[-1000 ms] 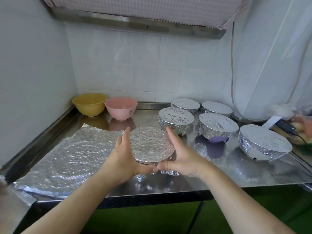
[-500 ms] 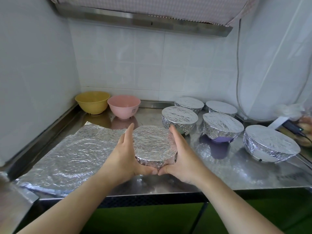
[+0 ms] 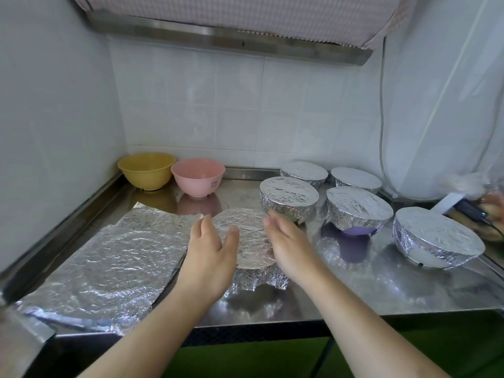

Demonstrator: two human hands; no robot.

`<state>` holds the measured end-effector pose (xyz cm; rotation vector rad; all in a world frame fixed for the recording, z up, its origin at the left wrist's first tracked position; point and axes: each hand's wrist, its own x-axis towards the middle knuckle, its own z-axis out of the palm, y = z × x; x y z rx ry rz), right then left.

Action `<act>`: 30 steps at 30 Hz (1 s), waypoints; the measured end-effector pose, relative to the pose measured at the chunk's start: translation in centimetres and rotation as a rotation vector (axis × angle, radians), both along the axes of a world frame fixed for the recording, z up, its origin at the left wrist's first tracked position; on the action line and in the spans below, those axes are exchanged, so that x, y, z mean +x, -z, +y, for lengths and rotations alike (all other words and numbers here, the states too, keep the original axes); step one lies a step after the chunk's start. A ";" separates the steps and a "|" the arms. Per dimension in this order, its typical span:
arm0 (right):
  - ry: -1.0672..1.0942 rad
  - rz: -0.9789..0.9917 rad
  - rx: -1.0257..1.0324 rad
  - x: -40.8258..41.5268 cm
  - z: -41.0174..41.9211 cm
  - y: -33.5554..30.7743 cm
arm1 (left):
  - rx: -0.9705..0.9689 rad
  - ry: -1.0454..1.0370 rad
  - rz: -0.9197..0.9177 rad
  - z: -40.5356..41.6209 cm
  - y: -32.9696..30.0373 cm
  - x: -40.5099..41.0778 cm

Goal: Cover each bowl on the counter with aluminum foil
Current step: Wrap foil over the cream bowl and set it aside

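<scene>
A foil-wrapped bowl [image 3: 249, 241] sits on the steel counter [image 3: 354, 290] near its front edge, between my two hands. My left hand [image 3: 210, 257] hovers at its left side with relaxed fingers and the thumb over the foil top. My right hand [image 3: 289, 244] is at its right side, fingers straight, holding nothing. A loose crinkled foil sheet [image 3: 103, 266] lies flat to the left. An uncovered yellow bowl [image 3: 146, 170] and an uncovered pink bowl [image 3: 198, 176] stand at the back left.
Several foil-covered bowls stand to the right: one [image 3: 289, 197] just behind my right hand, one with a purple base [image 3: 358, 211], one at the far right [image 3: 436, 238], two at the back. Walls close the left and back. A cable and clutter [image 3: 474, 211] lie far right.
Both hands have let go of the wrapped bowl's sides and opened. The bowl now rests on the counter, its foil skirt showing at the front.
</scene>
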<state>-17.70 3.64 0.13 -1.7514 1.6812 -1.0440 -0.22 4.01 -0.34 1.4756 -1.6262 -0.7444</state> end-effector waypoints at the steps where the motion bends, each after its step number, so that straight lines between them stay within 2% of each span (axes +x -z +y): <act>1: 0.014 -0.006 -0.014 0.2 -0.1 0.4 | 0.032 -0.010 0.022 0.1 0.1 -0.3; 8: 0.053 0.011 -0.049 0.1 -0.2 1.2 | 0.042 -0.012 -0.038 0.1 0.1 -0.5; 11: 0.059 0.008 -0.046 0.1 -0.2 1.3 | 0.068 0.025 -0.195 -0.8 -0.5 0.0; 17: 0.039 0.072 -0.010 -0.3 -0.3 0.8 | -0.112 0.179 -0.480 -4.7 -2.8 -0.4; 21: 0.040 -0.108 -0.013 -1.4 -0.2 0.9 | -0.073 0.286 -0.647 -6.2 -2.6 -0.9; 26: 0.292 -0.390 -0.111 -2.1 -1.1 0.5 | -0.097 0.286 -0.644 -6.2 -2.4 -1.1; 30: 0.146 -0.203 -0.065 -0.6 -0.9 -1.8 | -0.116 0.274 -0.657 -6.2 -2.4 -1.4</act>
